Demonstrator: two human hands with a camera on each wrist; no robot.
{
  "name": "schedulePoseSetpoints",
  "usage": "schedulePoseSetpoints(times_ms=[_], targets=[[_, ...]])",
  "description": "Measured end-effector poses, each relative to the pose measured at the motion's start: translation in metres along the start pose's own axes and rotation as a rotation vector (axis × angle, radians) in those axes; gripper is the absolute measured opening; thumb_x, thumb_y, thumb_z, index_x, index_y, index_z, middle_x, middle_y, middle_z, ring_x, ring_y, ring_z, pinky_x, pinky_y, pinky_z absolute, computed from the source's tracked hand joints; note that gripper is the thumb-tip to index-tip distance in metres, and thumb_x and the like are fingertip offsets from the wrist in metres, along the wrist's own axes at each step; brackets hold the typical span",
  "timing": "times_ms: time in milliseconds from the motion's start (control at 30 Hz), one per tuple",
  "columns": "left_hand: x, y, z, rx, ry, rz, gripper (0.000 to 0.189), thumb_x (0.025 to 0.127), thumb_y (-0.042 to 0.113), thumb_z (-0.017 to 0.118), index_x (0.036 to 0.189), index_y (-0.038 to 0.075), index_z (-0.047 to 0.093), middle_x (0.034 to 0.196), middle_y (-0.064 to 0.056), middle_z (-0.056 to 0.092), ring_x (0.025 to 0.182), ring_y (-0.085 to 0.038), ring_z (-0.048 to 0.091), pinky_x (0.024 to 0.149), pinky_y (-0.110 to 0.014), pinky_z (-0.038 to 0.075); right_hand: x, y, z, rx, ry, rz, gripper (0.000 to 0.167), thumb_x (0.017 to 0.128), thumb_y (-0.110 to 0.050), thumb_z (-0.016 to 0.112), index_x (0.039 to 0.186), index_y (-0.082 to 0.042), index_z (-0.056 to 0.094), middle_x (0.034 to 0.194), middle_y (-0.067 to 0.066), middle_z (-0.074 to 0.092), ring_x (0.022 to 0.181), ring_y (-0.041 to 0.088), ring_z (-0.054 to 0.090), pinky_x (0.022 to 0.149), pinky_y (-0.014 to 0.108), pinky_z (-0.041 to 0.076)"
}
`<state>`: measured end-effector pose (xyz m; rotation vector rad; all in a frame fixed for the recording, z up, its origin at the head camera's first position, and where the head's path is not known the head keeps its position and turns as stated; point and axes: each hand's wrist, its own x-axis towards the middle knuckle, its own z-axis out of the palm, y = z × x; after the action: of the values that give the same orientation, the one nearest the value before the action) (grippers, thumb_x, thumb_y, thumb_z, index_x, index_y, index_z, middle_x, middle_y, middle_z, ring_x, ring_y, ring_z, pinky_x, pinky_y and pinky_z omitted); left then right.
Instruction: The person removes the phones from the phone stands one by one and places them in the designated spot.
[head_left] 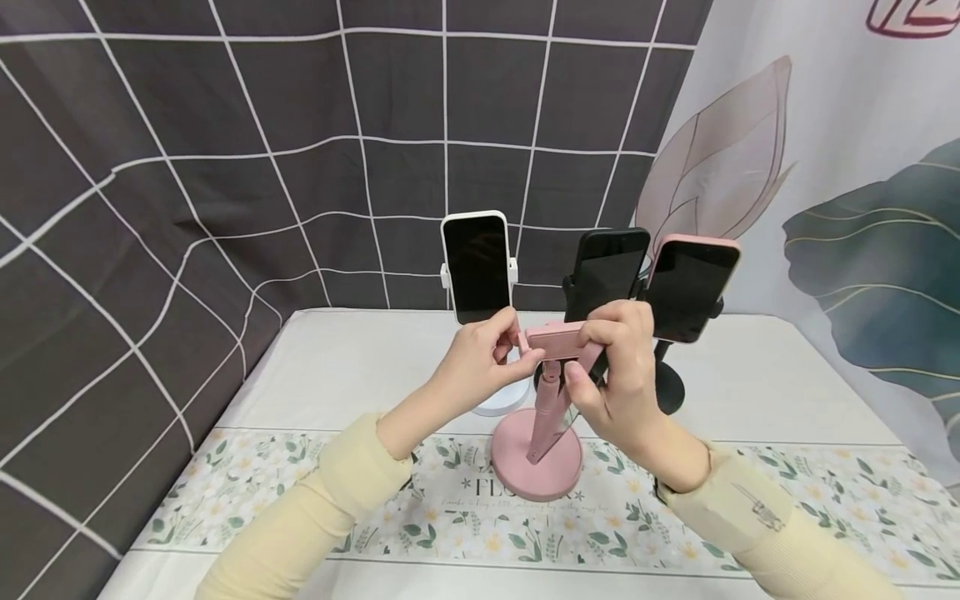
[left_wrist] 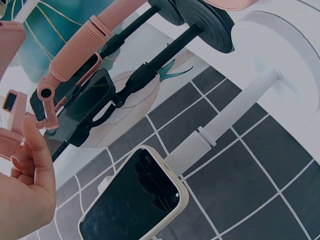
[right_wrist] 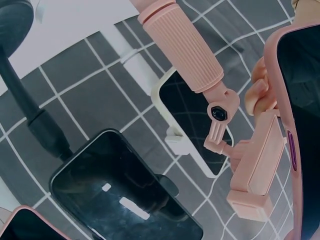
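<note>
Left hand (head_left: 483, 350) pinching one end of the pink clamp (head_left: 555, 340); right hand (head_left: 622, 375) gripping a pink phone (right_wrist: 306, 120) just beside it, not seated yet. Pink stand (head_left: 536, 467) upright on the bench (head_left: 360, 367). My read: hold that end out, bring the phone in flat and square, centre it, ease the end back. Don't clip the black phone (head_left: 603, 271) behind.
</note>
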<state>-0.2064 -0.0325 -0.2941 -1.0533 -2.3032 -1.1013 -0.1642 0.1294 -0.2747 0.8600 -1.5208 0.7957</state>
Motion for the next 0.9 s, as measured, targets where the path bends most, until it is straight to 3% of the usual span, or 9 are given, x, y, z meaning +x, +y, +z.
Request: schedulePoseSetpoints(times_ms=[200, 433, 633, 900], targets=[[0.000, -0.001, 0.001, 0.001, -0.003, 0.006, 0.024, 0.083, 0.019, 0.068, 0.078, 0.010, 0.047, 0.055, 0.003, 0.038, 0.052, -0.005, 0.037, 0.050, -0.016, 0.028, -0.004, 0.000, -0.012, -0.040, 0.017, 0.033, 0.048, 0.097, -0.043, 0.042, 0.082, 0.002, 0.044, 0.078, 0.017, 0.042, 0.076, 0.031, 0.033, 0.076, 0.032, 0.025], [0.001, -0.005, 0.001, -0.077, -0.021, -0.006, 0.021, 0.082, 0.015, 0.067, 0.077, 0.008, 0.048, 0.055, 0.002, 0.041, 0.053, -0.005, 0.038, 0.051, -0.016, 0.029, -0.011, 0.006, -0.028, -0.107, -0.047, 0.053, 0.049, 0.098, -0.044, 0.039, 0.083, 0.002, 0.045, 0.077, 0.017, 0.042, 0.075, 0.032, 0.034, 0.077, 0.035, 0.025], [0.000, -0.005, -0.002, -0.114, -0.035, -0.023, 0.019, 0.082, 0.014, 0.066, 0.077, 0.008, 0.049, 0.059, 0.000, 0.049, 0.057, -0.006, 0.044, 0.055, -0.016, 0.035, -0.018, 0.010, -0.038, -0.170, -0.171, 0.087, 0.048, 0.099, -0.044, 0.037, 0.084, 0.001, 0.047, 0.078, 0.015, 0.043, 0.074, 0.031, 0.034, 0.071, 0.041, 0.024], [0.002, -0.004, -0.003, -0.163, -0.027, -0.057, 0.019, 0.079, 0.015, 0.069, 0.075, 0.011, 0.051, 0.066, -0.001, 0.057, 0.059, -0.006, 0.047, 0.054, -0.017, 0.038, -0.028, 0.003, -0.050, -0.346, -0.431, 0.112, 0.046, 0.100, -0.042, 0.027, 0.085, -0.004, 0.050, 0.079, 0.010, 0.043, 0.070, 0.026, 0.033, 0.061, 0.039, 0.023]])
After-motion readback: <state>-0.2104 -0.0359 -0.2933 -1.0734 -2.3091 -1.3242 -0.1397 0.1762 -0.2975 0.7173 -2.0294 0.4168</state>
